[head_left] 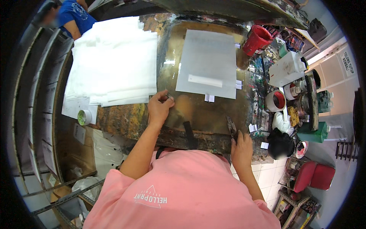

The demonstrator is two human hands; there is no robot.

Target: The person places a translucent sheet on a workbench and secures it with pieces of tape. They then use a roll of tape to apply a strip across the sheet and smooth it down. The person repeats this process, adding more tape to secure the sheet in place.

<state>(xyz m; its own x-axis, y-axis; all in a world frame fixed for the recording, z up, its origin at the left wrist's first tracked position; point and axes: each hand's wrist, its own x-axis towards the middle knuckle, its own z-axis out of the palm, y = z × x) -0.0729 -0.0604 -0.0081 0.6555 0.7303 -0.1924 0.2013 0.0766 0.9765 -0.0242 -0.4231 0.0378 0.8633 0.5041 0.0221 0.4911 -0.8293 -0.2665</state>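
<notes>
Head view is showing the person's 2 bare hands working at a stained table [126,119]. On the left hand [159,108], the fingers [164,93] are sitting curled inward, leaving only a narrow gap between thumb and fingertips. A small dark bit is showing at those tips, but I cannot tell what it is or whether they are gripping it. This hand is hovering or resting near the lower right corner of a tall stack of white sheets [114,65]; actual contact is not showing clearly.

The right hand [242,150] is lying by the table's near edge, its fingers partly bent and close together. Thumb and forefinger are meeting the near end of a dark flat blade [231,126], which is pointing away from the person; I cannot tell whether they are pinching it or only touching it.

Beyond both hands, 1 grey translucent sheet [207,57] is lying flat on the glossy work surface, well apart from the fingers, with a pale strip [205,81] showing near its lower edge. Small white tabs [209,98] are standing along its lower and right edges. A red bucket [257,40] is sitting past its upper right corner.
</notes>
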